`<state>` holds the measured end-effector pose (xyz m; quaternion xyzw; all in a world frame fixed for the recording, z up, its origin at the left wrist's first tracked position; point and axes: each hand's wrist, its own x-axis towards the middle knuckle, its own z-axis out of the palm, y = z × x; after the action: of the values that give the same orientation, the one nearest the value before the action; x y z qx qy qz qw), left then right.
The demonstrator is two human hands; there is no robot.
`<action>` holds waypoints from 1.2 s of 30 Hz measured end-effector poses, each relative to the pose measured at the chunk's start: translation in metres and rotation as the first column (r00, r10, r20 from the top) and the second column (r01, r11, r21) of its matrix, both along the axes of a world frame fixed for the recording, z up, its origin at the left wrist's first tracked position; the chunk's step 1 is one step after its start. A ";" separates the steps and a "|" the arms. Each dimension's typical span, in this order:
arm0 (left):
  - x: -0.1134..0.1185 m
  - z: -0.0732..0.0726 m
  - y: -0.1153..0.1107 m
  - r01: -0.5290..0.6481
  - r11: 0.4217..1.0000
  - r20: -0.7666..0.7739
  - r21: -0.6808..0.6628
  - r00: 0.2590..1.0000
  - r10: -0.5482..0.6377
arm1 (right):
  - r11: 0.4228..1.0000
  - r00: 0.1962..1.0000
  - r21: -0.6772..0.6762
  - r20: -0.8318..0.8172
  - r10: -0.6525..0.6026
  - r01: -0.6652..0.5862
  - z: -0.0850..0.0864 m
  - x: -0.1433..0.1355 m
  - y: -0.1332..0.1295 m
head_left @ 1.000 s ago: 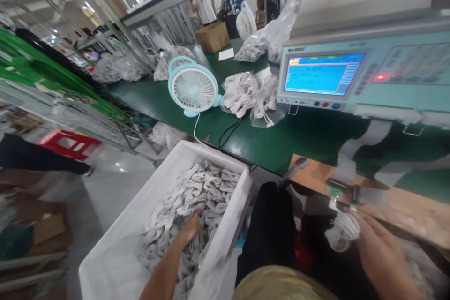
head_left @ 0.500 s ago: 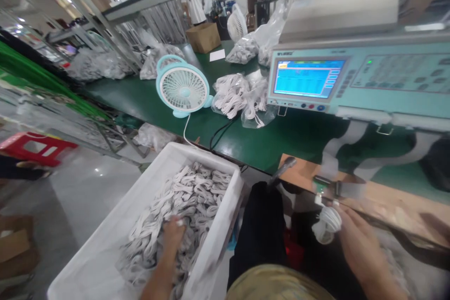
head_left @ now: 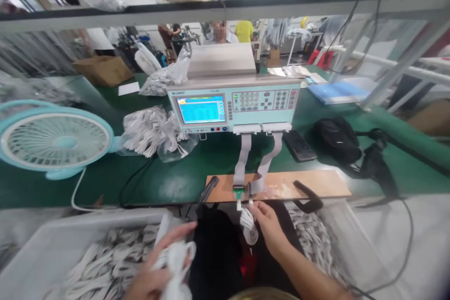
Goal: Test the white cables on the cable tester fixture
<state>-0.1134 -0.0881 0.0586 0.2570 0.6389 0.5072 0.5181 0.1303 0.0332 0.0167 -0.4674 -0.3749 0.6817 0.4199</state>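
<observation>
My left hand [head_left: 154,272], slightly smeared by motion, holds a coiled white cable [head_left: 179,262] over the right side of the left white bin [head_left: 45,234]. Its index finger points out towards the table edge. My right hand [head_left: 269,220] pinches a plug of a second coiled white cable [head_left: 249,225] at the wooden board's front edge. That cable's other plug [head_left: 239,206] meets the small green circuit board [head_left: 238,193]. Grey ribbon cables [head_left: 242,159] run from there up to the turquoise tester [head_left: 263,103], whose blue screen is lit.
Many white cables lie in the left bin and in the right bin [head_left: 337,239]. A turquoise fan [head_left: 63,140], bagged cables [head_left: 147,131], a phone [head_left: 299,145] and a black pouch [head_left: 337,140] stand on the green table. Black clamps [head_left: 309,195] grip the wooden board [head_left: 281,185].
My left hand has come up out of the bin with a coiled white cable and moved right. My right hand stays at the plug. The view has swung right and levelled.
</observation>
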 end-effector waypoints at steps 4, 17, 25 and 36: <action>0.077 -0.002 0.063 0.290 0.950 0.429 0.112 0.849 -0.309 | 1.000 1.000 0.019 -0.001 -0.017 0.017 0.002 -0.001 -0.001; 0.108 -0.026 0.059 0.222 0.972 0.669 0.076 0.712 -0.215 | 0.999 1.000 0.050 0.023 -0.007 0.006 -0.003 -0.002 -0.003; 0.105 -0.029 0.067 0.281 0.959 0.731 0.025 0.649 -0.209 | 0.998 0.991 0.063 0.135 0.012 -0.021 0.005 -0.001 -0.002; 0.091 -0.048 0.072 0.438 0.899 0.637 -0.024 0.700 -0.324 | 0.987 0.882 -0.008 0.448 0.145 -0.158 -0.019 0.075 -0.030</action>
<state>-0.0221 -0.0162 0.0102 0.1574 0.4077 0.3863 0.8123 0.2049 0.0033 -0.0020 -0.5747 -0.5062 0.5814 0.2747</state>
